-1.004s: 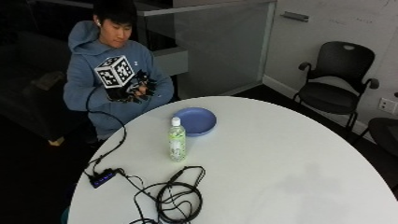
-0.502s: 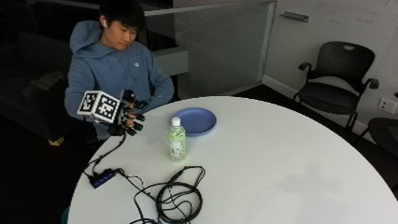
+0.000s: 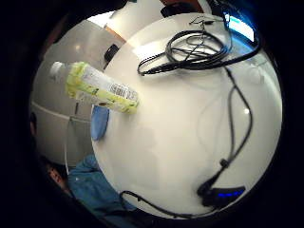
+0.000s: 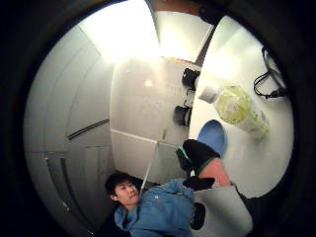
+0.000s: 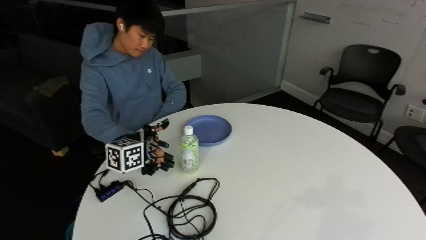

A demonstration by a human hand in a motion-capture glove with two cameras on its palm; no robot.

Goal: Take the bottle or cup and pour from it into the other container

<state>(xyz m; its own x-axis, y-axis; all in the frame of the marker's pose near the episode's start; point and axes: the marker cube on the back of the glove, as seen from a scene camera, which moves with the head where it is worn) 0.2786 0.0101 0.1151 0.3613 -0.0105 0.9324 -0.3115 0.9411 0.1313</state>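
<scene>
A round white counter (image 5: 299,175) is being shown from the outside view, and a person in a blue hooded top is being seated at its far edge. A clear bottle (image 5: 190,149) with a white cap and a pale green label is standing upright on the counter, near the person's side. A blue plate (image 5: 209,129) is lying just beside the bottle, on the side away from the coiled black cable (image 5: 188,212), which is resting nearer the counter's front edge. A small black hub (image 5: 110,190) with a blue light is lying at the counter's edge, joined to that cable. The gloved right hand (image 5: 157,152) is being held just beside the bottle, on the side away from the plate, with its palm turned toward the bottle. Its fingers (image 5: 164,160) are being kept apart and loosely bent, and nothing is being grasped by them; whether they are touching the bottle cannot be told. In the little finger side palm view the bottle (image 3: 94,87) is being seen close to the palm, standing on the counter (image 3: 180,142) with the plate (image 3: 99,122) beside it. In the thumb side palm view the bottle (image 4: 240,110) and the plate (image 4: 212,137) are being seen side by side on the counter (image 4: 256,163). A black office chair (image 5: 360,95) is standing well apart from the counter.
</scene>
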